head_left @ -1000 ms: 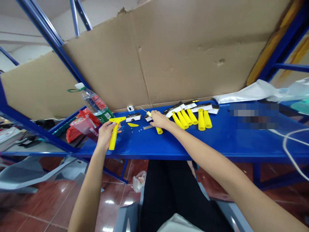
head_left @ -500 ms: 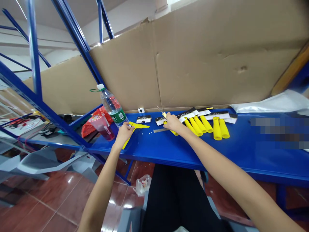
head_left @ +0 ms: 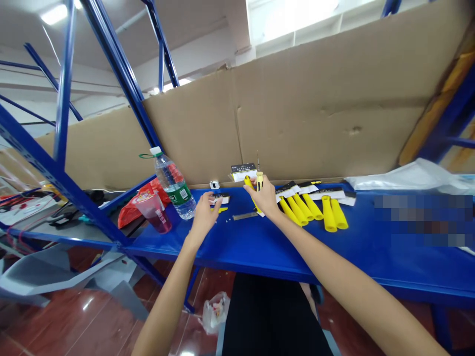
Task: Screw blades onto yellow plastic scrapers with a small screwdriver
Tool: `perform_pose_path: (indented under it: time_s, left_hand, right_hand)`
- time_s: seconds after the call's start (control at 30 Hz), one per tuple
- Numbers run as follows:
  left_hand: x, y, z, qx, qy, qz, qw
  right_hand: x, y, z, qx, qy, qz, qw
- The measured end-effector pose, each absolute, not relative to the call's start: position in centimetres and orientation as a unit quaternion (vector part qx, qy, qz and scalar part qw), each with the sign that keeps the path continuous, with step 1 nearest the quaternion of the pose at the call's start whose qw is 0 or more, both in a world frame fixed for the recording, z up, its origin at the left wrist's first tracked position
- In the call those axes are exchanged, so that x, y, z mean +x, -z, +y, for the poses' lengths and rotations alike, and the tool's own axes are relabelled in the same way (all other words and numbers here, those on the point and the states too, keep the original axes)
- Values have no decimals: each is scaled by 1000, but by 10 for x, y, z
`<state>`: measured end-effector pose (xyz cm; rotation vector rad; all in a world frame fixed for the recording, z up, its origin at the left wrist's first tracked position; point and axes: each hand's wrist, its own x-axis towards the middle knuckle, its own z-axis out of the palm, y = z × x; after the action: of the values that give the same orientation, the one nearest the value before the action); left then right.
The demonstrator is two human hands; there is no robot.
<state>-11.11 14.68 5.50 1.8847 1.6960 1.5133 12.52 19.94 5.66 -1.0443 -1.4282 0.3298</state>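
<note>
My right hand [head_left: 265,198] is closed around a screwdriver [head_left: 260,181], its shaft pointing up. The same hand also grips a yellow-handled scraper [head_left: 248,182], whose wide end in a black-and-white sleeve [head_left: 244,171] is raised towards the cardboard. My left hand [head_left: 205,212] is open, thumb and fingers apart, just above the table. Beside its fingers lie a yellow flat piece [head_left: 223,209], partly hidden by the hand, and a small black-and-white sleeve [head_left: 222,199]. A metal strip [head_left: 245,216] and tiny white bits lie between my hands.
Several yellow-handled scrapers [head_left: 329,215] lie in a row on the blue table [head_left: 297,252]. A water bottle [head_left: 176,188] and a cup of red drink [head_left: 158,212] stand at left. A small white device [head_left: 214,185] sits near the cardboard wall [head_left: 297,118]. Plastic wrap [head_left: 401,177] lies at right.
My left hand has let go of the yellow flat piece and moved right. My right hand has lifted a sleeved scraper off the table, still holding the screwdriver, which now points more upright.
</note>
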Motion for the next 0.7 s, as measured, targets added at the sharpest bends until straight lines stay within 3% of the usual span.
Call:
perform_pose_path:
  time_s: [0.1, 0.17, 0.3, 0.53, 0.7]
  left_hand:
    - [-62, -69, 162, 577, -619, 430, 313]
    - [-31, -77, 172, 543, -660, 331, 400]
    - [8, -89, 188, 520, -703, 240, 421]
    - [10, -76, 197, 501, -719, 224, 426]
    - [-7, -64, 207, 454, -738, 241, 437]
  right_hand:
    - [126, -57, 195, -396, -125, -607, 677]
    - [128, -59, 193, -369, -103, -601, 701]
    - [136, -61, 197, -354, -59, -591, 722]
    - [140, -56, 212, -400, -35, -585, 705]
    - [141, -58, 209, -445, -156, -626, 621]
